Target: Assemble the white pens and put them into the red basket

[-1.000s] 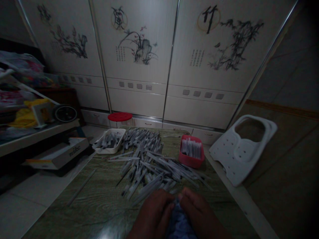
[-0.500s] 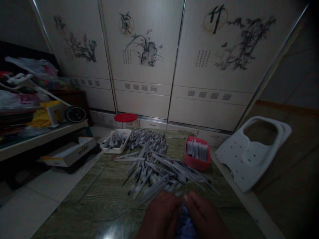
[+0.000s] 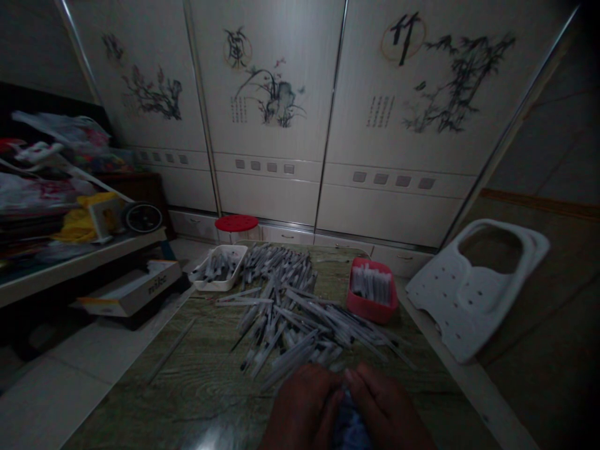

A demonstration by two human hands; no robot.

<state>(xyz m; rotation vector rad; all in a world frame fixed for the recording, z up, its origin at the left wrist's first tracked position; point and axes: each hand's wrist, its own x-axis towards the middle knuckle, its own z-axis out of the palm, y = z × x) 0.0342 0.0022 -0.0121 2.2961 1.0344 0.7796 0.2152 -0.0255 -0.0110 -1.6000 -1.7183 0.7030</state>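
Observation:
My left hand [image 3: 302,403] and my right hand [image 3: 382,403] are close together at the near side of the table, with fingers curled and fingertips almost meeting. Whatever they may hold is hidden by the fingers and the dim light. Below and between them shows a bluish patterned cloth [image 3: 349,425]. Just beyond the hands spreads a loose pile of slim, pale, pen-like sticks [image 3: 295,319], several with dark ends. A red bin [image 3: 372,309] to the right holds more of them upright. Others lie in a white tray [image 3: 215,285] at the far left corner.
The table [image 3: 187,381] has a wood-grain top, with one thin stick [image 3: 171,350] lying apart on its left. A red stool [image 3: 237,223] stands behind it. A white plastic chair [image 3: 473,294] is at the right, and a cluttered bench [image 3: 84,256] is at the left.
The view has tilted very slightly. Both hands stay together in nearly the same place, with only tiny finger shifts.

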